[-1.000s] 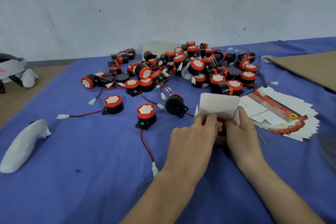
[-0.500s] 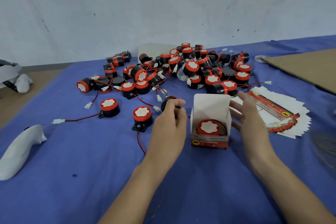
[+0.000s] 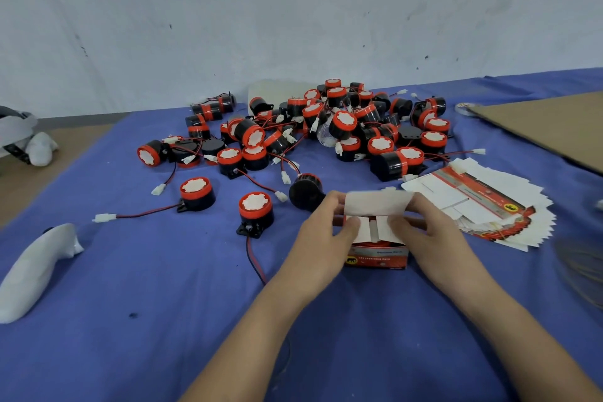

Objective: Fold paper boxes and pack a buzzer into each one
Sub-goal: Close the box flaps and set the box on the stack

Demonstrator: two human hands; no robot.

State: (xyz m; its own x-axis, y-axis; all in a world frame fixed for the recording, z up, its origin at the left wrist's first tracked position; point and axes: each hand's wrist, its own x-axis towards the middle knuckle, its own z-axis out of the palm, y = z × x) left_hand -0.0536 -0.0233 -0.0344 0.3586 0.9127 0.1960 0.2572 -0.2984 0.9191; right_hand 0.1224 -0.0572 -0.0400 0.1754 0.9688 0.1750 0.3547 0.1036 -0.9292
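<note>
Only a thin red sliver of the black-and-red round buzzer (image 3: 372,240) shows under the folded flaps of the small white-and-red printed paper box (image 3: 377,256), which stands on the blue cloth table cover (image 3: 163,303) in front of the person; the rest of that buzzer is hidden inside. The print on the box's front face is too small to read. At the right edge a dark, blurred shape (image 3: 584,268) cannot be identified, the brown cardboard sheet (image 3: 551,121) is cut off by the frame, and the long white moulded object (image 3: 36,271) runs to the frame's left edge. The left hand (image 3: 319,238) holds the box's left side: its thumb presses the left of the two white side flaps (image 3: 365,232) down over the opening, while its fingers curl behind the wide white lid flap (image 3: 375,204). The right hand (image 3: 435,240) mirrors it, thumb on the right side flap, fingertips gripping the lid's other end. The lid is bent forward over the opening, not yet tucked. Half a second ago the box stood open with the lid upright and the buzzer's red top in full view, the left hand was at the loose black buzzer lying on its side (image 3: 303,188) and the right hand hovered open beside the box; now both grip the box. Behind lies the heap of loose black-and-red buzzers with red-black wires (image 3: 342,130), and just to the right the fanned stack of flat white-and-red box blanks (image 3: 483,209).
</note>
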